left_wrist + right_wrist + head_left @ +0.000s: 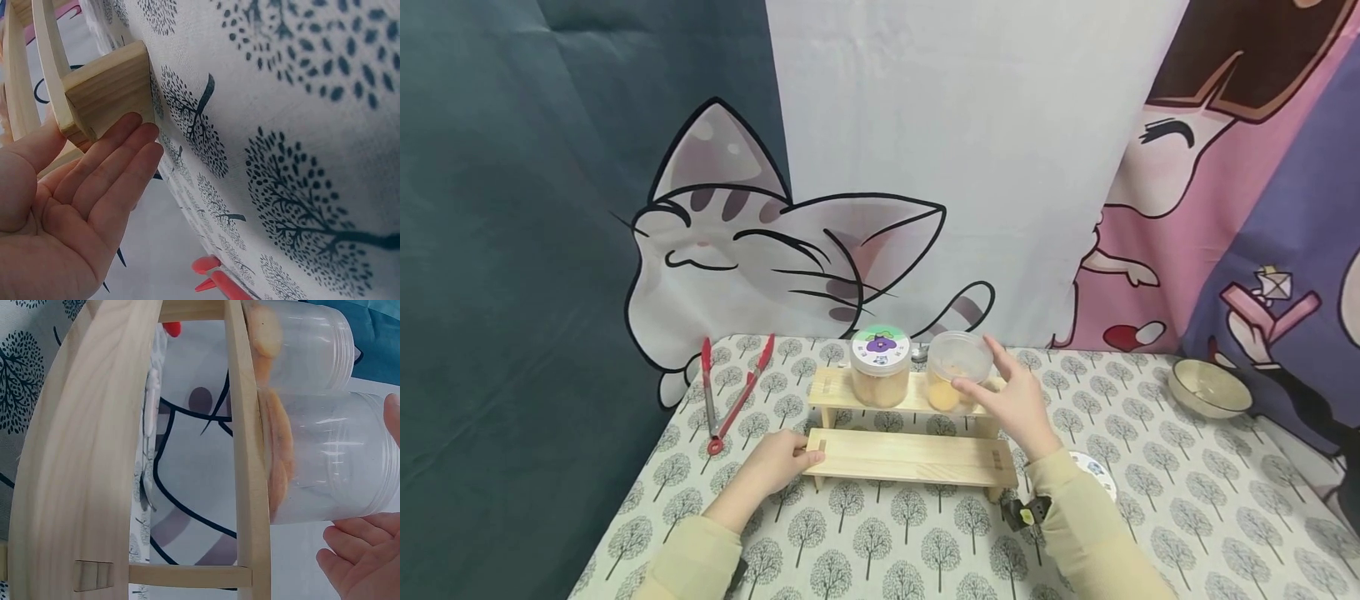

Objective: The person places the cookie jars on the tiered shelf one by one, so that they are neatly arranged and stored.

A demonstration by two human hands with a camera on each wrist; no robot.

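A two-step wooden stand (910, 458) sits on the table. On its upper step are two clear plastic jars with yellowish, biscuit-like pieces in the bottom. The left jar (880, 387) has a printed lid with a purple picture; the right jar (958, 354) has an open top. My right hand (1018, 408) holds the right jar near its rim, thumb on the near side and fingers round the far side. My left hand (81, 200) grips the left end of the lower step, thumb at the board and fingers against the leg (112, 90).
Red-tipped tongs (716, 446) lie spread at the left. A round printed lid (1096, 473) lies partly behind the right sleeve. At the far right stands a bowl (1210, 390). Something shiny and metallic (919, 353) shows behind the jars. A cartoon-printed curtain (1000, 167) hangs behind the table.
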